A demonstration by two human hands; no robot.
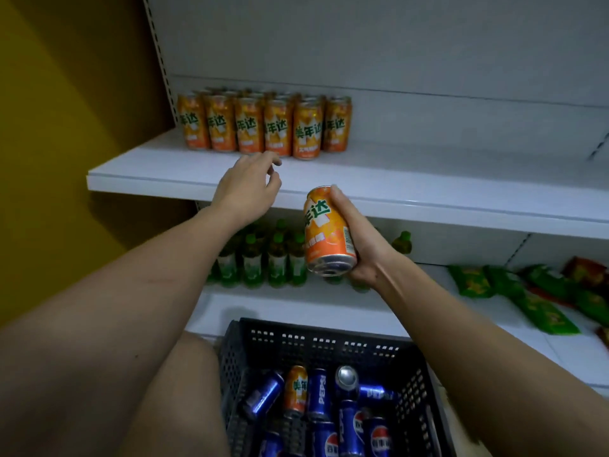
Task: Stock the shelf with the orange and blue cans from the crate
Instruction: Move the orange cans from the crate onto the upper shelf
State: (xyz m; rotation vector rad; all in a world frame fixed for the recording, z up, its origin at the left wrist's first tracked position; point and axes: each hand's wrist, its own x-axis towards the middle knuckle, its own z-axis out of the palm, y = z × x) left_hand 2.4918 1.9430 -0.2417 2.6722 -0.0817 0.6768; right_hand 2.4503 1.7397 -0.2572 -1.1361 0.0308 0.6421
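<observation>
While your left hand [247, 183] hangs over the front lip of the white shelf [428, 189] with fingers loosely spread and nothing in them, the stocked orange cans [263, 127] stand upright in rows at the shelf's left end, just beyond your fingertips. Further right, your right hand [359, 239] wraps its fingers round a single orange can [324, 232], tilted with its base toward you, in front of the shelf edge and above the black crate [316, 344]. Below, that crate holds several blue cans [318, 397] and one more orange one lying jumbled, while green bottles [263, 262] and snack packets [527, 291] sit on the lower shelf.
</observation>
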